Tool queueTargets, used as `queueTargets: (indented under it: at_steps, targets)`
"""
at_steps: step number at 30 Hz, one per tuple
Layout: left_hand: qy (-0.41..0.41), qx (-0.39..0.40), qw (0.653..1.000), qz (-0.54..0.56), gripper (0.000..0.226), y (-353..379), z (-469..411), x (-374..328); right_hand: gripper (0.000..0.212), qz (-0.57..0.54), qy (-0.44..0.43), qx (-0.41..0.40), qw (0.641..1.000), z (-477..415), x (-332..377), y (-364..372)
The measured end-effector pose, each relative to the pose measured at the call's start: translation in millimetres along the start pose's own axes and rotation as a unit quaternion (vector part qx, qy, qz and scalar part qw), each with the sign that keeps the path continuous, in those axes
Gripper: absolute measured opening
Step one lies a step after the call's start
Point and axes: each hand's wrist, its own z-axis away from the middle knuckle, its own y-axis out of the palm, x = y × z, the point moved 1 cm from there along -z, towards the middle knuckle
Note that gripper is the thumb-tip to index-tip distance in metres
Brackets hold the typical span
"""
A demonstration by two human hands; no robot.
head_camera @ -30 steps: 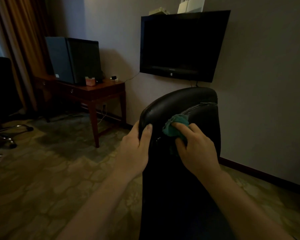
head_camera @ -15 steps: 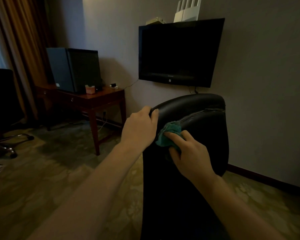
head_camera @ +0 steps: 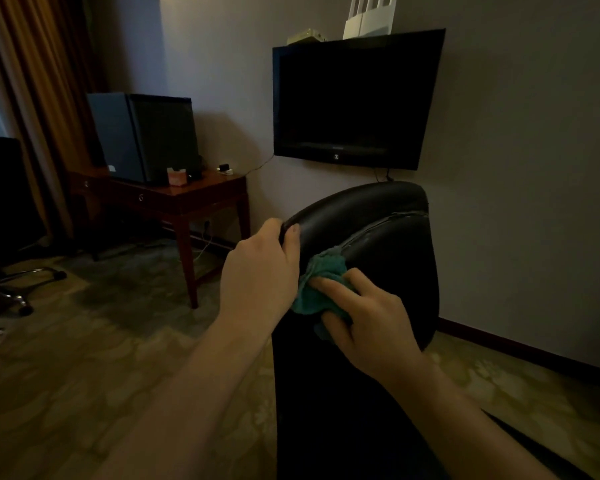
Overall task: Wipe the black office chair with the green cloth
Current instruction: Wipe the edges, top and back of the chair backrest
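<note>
My left hand (head_camera: 257,271), now moved up to grip the chair (head_camera: 378,230) at its ten-o'clock corner, steadies it as my right hand (head_camera: 371,327) clutches the cloth (head_camera: 317,285) against the nine-o'clock edge, mid-wipe.

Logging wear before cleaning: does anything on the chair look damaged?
Yes. A pale, ragged line runs along the seam across the top of the black office chair, just above the green cloth; it looks like cracked or peeling upholstery.

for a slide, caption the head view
Left hand grips black office chair; right hand holds crumpled green cloth against its backrest
</note>
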Motion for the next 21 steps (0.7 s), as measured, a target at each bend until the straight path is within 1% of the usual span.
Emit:
queueTargets:
  at_steps: [4, 7, 9, 12, 15, 16, 18, 21]
  targets:
    - [-0.005, -0.003, 1.0, 0.009, 0.033, -2, 3, 1, 0.042, 0.003, 0.042, -0.016, 0.999, -5, -10, 1]
    - [0.0, 0.004, 1.0, 0.011, 0.033, -2, 2, -1, 0.047, 0.007, 0.099, -0.029, 0.995, -9, -20, -1]
    - [-0.001, 0.013, 1.0, 0.002, 0.032, -3, -1, -2, 0.048, 0.012, 0.118, -0.03, 0.992, -9, -24, -4]
    - [-0.017, 0.055, 0.997, -0.043, 0.032, -5, -20, -5, 0.048, 0.013, 0.089, -0.039, 0.995, -8, -17, -7]
    - [-0.017, 0.092, 0.989, -0.114, 0.036, 1, -44, -14, 0.047, 0.02, 0.047, -0.022, 0.998, -10, -7, -1]
    - [-0.008, 0.092, 0.986, -0.136, 0.037, 6, -46, -18, 0.046, 0.016, 0.046, -0.019, 0.999, -11, -5, 0]
    - [0.015, 0.067, 0.981, -0.181, 0.037, 13, -42, -23, 0.046, 0.016, 0.051, -0.019, 0.998, -12, -9, 2]
    - [0.039, 0.038, 0.98, -0.19, 0.037, 15, -36, -17, 0.049, 0.028, 0.077, -0.024, 0.996, -11, -27, 4]
